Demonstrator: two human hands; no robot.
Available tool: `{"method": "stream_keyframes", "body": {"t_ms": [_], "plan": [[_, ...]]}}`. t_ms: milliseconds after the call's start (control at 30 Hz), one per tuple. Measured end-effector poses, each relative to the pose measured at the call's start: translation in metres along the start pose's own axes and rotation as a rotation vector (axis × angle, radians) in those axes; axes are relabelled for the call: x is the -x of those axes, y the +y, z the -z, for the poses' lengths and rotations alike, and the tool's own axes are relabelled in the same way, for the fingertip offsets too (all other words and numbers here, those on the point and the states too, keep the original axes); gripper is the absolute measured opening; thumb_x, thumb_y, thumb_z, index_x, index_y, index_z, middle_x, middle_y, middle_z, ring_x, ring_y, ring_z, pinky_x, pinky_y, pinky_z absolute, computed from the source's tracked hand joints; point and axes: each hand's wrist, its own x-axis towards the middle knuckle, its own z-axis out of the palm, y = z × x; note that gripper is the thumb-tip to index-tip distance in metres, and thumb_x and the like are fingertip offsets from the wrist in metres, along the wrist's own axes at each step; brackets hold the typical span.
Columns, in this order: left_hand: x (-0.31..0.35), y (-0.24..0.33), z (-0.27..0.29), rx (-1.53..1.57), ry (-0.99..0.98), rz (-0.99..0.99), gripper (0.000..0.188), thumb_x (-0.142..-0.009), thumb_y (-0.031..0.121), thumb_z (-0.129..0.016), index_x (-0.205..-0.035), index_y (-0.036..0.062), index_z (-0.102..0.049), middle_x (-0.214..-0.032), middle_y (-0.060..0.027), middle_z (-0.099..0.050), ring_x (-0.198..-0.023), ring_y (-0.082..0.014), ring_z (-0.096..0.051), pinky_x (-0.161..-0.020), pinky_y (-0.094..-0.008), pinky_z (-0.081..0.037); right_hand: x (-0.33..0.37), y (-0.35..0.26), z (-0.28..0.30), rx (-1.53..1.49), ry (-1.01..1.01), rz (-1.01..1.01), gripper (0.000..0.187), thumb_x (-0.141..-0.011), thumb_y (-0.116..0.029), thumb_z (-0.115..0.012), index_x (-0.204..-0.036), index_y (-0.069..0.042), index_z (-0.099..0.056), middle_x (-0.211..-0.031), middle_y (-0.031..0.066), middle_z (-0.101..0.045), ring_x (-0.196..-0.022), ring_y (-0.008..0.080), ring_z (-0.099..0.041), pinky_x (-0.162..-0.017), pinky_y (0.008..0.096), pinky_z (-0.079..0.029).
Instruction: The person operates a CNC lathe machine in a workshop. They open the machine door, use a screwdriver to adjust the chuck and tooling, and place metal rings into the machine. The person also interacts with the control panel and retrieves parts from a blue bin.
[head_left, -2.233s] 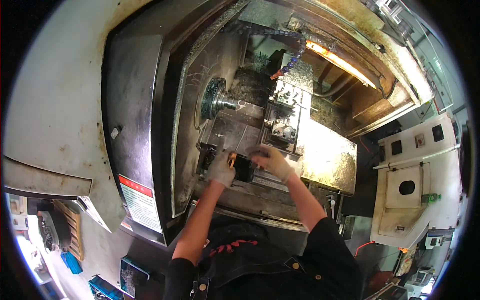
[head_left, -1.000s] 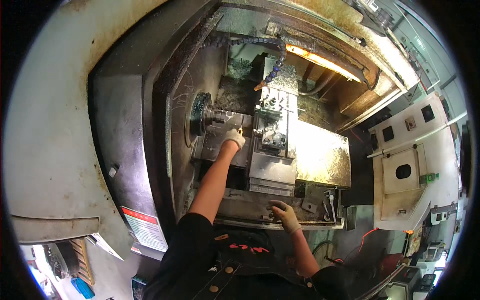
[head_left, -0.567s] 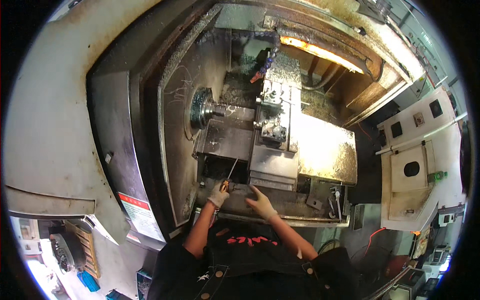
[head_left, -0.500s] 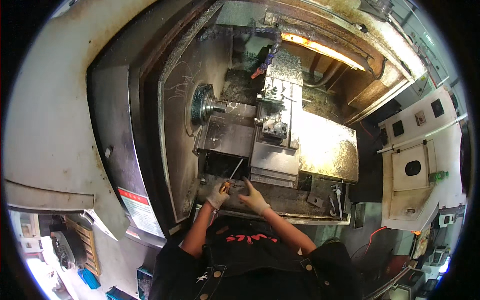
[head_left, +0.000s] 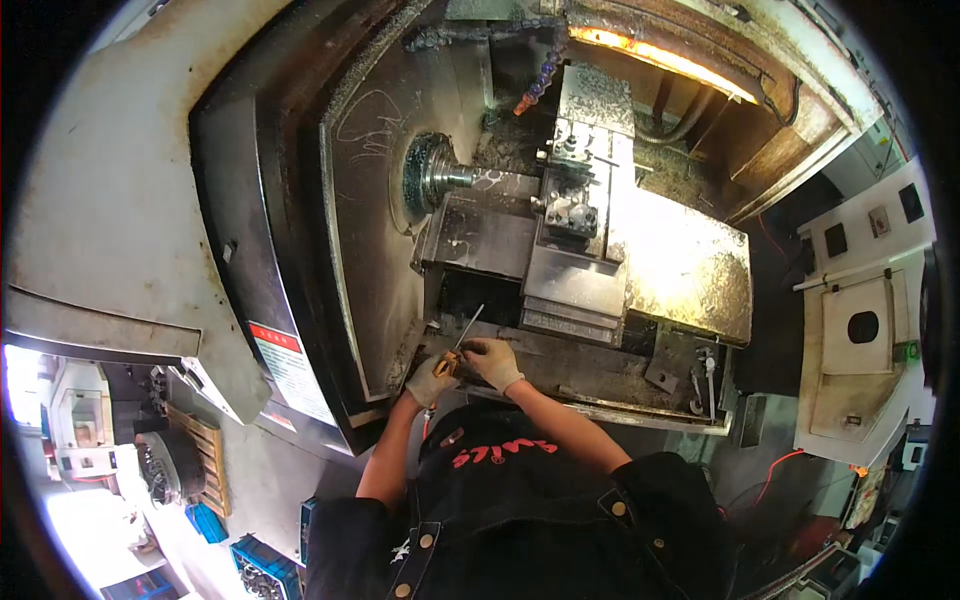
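Both hands together now, on the wearer's side of the chuck (head_left: 425, 180), and the orange-handled tool (head_left: 446, 364) is right there between them! The left hand (head_left: 430, 383) has it, fingers curled round the handle, a firm grip by the look of it. In comes the angle: the slim metal shaft (head_left: 473, 322) points away from the wearer and leans rightward, so its line runs past the right of the chuck rather than straight at it. That long axis looks like the relation that counts. The right hand (head_left: 492, 365) sits just beside the handle, farther right of the chuck than the left hand is, its fingers bent in toward the tool; whether they pinch it or merely hover against it, nobody can tell from here. So the left hand is the nearer one, wrapped on, and the right is at the tool's right flank. Beyond the shaft's tip, well apart from it, the tool block (head_left: 570, 215) stands to the right of the chuck.
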Motion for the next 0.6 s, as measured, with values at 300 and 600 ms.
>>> {"method": "stream_keyframes", "body": {"t_ms": [300, 600], "plan": [[-0.020, -0.063, -0.027, 0.013, 0.249, -0.048, 0.054, -0.061, 0.017, -0.066, -0.108, -0.0018, -0.048, -0.096, -0.0120, -0.057, -0.087, -0.0245, -0.055, -0.079, -0.0328, -0.043, -0.007, 0.044, -0.027, -0.547, 0.139, -0.246, 0.017, -0.078, -0.012, -0.060, -0.088, 0.001, -0.063, -0.078, 0.0064, -0.064, -0.064, 0.0116, -0.056, -0.058, 0.0236, -0.044], [0.025, 0.036, -0.035, -0.359, 0.513, 0.028, 0.045, -0.066, 0.010, -0.056, -0.110, 0.0045, -0.048, -0.089, -0.0132, -0.057, -0.080, -0.0241, -0.057, -0.072, -0.0308, -0.044, 0.007, 0.003, 0.019, -0.142, 0.110, -0.333, 0.030, -0.073, -0.027, -0.059, -0.083, 0.001, -0.064, -0.066, 0.0107, -0.061, -0.059, 0.0194, -0.057, -0.057, 0.0307, -0.044]]}}
